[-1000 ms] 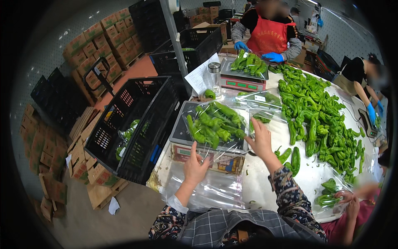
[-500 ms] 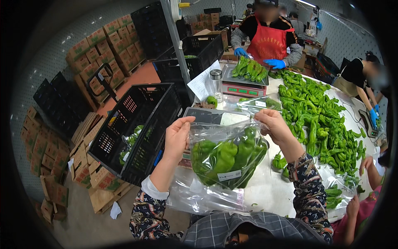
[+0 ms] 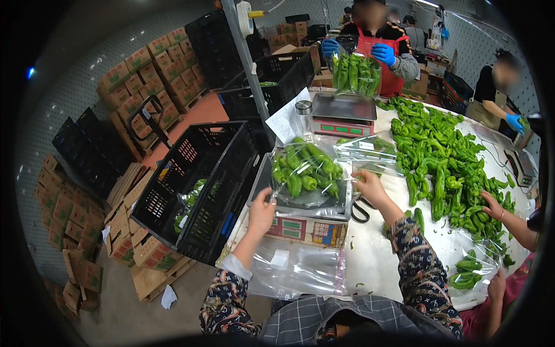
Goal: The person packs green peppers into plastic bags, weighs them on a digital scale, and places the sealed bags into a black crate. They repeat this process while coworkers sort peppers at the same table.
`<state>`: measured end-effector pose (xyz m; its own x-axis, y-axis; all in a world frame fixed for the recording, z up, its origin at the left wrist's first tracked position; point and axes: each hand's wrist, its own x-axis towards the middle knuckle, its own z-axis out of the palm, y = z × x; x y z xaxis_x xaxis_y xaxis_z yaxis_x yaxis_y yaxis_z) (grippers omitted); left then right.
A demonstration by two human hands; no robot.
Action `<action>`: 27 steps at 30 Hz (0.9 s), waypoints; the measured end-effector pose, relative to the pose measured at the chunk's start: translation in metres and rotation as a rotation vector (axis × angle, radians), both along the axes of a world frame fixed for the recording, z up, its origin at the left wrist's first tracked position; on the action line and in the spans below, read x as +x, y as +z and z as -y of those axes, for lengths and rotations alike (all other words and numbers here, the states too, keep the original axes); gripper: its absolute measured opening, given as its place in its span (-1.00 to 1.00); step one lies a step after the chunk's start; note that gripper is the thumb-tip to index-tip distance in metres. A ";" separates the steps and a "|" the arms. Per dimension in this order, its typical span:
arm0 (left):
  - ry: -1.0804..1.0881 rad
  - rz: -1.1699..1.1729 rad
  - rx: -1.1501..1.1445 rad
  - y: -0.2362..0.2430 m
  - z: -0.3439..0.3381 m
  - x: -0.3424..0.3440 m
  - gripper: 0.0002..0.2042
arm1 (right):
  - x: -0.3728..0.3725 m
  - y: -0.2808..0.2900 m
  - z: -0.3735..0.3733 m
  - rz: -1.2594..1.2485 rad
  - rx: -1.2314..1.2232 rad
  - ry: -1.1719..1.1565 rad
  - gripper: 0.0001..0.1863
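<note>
A clear plastic bag of green peppers point(image 3: 306, 170) lies on the dark plate of a scale point(image 3: 300, 226) in front of me. My left hand point(image 3: 262, 213) is at the bag's near left corner, thumb and fingers pinched together on the film. By the plate's right edge, my right hand point(image 3: 370, 188) has its fingers apart, with nothing visible in them. Flat clear bags point(image 3: 295, 266) lie on the near side of the scale. Right of it are black-handled scissors point(image 3: 362, 209), partly hidden by my right hand.
Loose green peppers point(image 3: 439, 156) cover the table's right side. Behind my scale are another bagged portion point(image 3: 370, 147), a glass bottle point(image 3: 303, 115) and a second scale point(image 3: 344, 118). Black crates point(image 3: 231, 156) stand left. A co-worker opposite lifts a bag of peppers point(image 3: 355, 74); another's hand point(image 3: 494, 207) touches the pile.
The bag of peppers has gone from between my raised hands down onto the scale plate. My right hand has come off it. Across the table, peppers have left the far scale, and the co-worker holds a filled bag.
</note>
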<state>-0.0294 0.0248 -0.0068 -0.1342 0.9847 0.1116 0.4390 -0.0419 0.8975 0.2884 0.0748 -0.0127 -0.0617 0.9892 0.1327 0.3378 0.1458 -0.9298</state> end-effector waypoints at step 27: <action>-0.131 0.186 -0.231 -0.001 0.065 0.017 -0.47 | -0.149 0.009 0.098 0.308 0.433 0.428 -0.89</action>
<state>-0.0128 -0.0401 -0.0079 -0.0021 0.9913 -0.1319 0.2709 0.1275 0.9541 0.1393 -0.0230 -0.0041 -0.5340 0.7308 0.4252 0.4075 0.6631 -0.6279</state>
